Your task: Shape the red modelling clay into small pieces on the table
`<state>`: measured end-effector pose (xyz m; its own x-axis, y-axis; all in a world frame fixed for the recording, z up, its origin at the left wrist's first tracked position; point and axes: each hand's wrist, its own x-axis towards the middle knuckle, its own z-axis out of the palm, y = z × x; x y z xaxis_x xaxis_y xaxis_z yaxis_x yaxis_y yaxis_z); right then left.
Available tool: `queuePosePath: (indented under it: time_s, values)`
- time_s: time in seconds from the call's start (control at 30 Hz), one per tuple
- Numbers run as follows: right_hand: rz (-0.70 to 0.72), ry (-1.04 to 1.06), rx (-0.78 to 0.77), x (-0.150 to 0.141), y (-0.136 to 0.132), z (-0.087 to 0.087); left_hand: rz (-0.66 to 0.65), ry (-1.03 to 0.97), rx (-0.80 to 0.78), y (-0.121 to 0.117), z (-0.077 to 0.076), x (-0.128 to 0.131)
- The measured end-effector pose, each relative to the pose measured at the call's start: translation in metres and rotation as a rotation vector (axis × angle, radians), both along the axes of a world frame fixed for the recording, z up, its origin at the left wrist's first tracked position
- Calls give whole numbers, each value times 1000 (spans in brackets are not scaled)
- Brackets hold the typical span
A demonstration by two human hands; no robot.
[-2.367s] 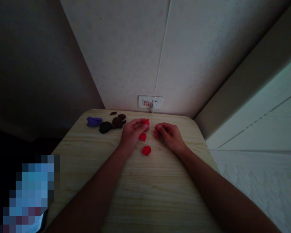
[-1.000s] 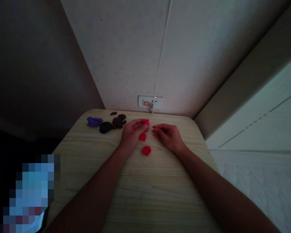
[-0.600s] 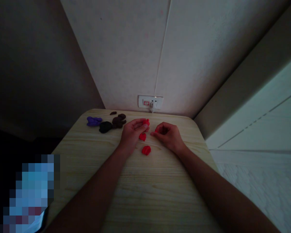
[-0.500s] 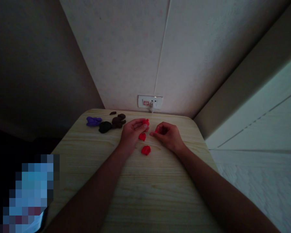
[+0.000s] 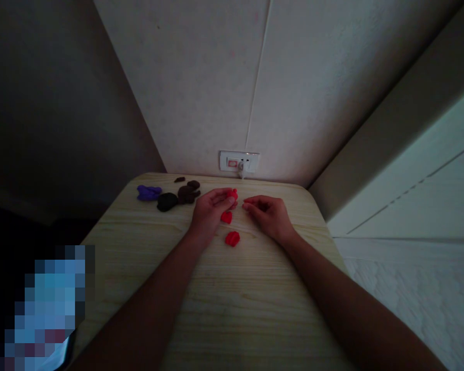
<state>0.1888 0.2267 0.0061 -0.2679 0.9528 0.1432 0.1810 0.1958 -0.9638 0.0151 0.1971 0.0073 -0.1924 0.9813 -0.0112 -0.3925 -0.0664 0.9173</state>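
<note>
My left hand is closed around a small red modelling clay figure, whose rounded knobs stick out past the thumb and fingertips. Just right of it, my right hand is held in a pinch, thumb against index finger. Whatever sits between those fingertips is too small or hidden to make out. Below the left fingers a red clay piece lies on the table, partly beside the thumb. Closer to me lies a second red clay lump, with grooves across it.
Purple clay, a black clay lump and brown clay pieces lie at the back left of the wooden table. A wall socket with a plug is just behind the table. A blurred-out screen stands at lower left.
My right thumb and index finger have come together and shifted slightly; the red bit seen in that hand before is now hidden. The left hand keeps its hold on the figure.
</note>
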Motion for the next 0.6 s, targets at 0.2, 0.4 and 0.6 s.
queuePosePath:
  time_s: [0.2,0.4,0.6]
  values:
    - [1,10,-11,1,2,-4,-8,-12,8,1,-2,0]
    - [19,31,-58,0,0,1,-6,-11,-1,1,0,0]
    - [9,64,-67,-1,-1,3,-8,-10,-1,0,0,0]
